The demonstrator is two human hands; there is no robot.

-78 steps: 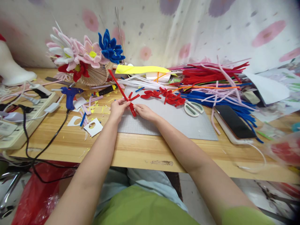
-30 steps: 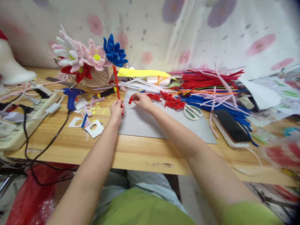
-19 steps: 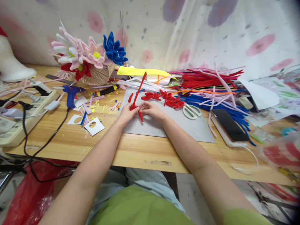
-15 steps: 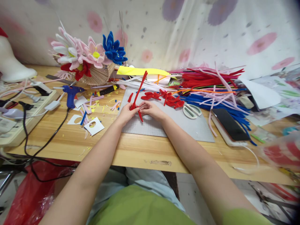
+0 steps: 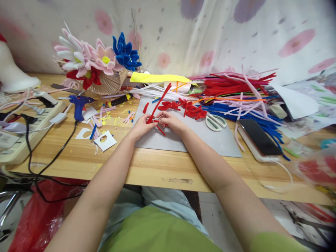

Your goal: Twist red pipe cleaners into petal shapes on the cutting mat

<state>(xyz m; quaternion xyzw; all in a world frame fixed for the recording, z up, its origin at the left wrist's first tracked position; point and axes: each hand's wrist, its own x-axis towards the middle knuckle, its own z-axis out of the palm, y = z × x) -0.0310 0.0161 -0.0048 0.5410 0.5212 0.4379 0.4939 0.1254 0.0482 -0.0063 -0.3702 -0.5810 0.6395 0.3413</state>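
Note:
Red pipe cleaners (image 5: 163, 96) cross between my two hands over a grey cutting mat (image 5: 210, 141). My left hand (image 5: 143, 126) is closed on them, one long end rising to the upper right and a short end pointing down. My right hand (image 5: 170, 122) has its fingertips pinched at the same red pipe cleaners, close beside the left fingers. Just beyond the hands lie several bent red pipe-cleaner pieces (image 5: 194, 111) and one small loose red piece (image 5: 145, 107). White-handled scissors (image 5: 215, 122) rest right of them on the mat.
A blue glue gun (image 5: 79, 105) and paper scraps (image 5: 105, 140) lie at left near a power strip (image 5: 49, 120). Pipe-cleaner flowers (image 5: 105, 61) stand at the back. Bundled pipe cleaners (image 5: 233, 84) fill the back right, with a phone (image 5: 258, 136) in front.
The red pipe cleaners have tilted further right at the top, and their lower end has swung right. Both hands stay close together over the mat. The view has shifted slightly.

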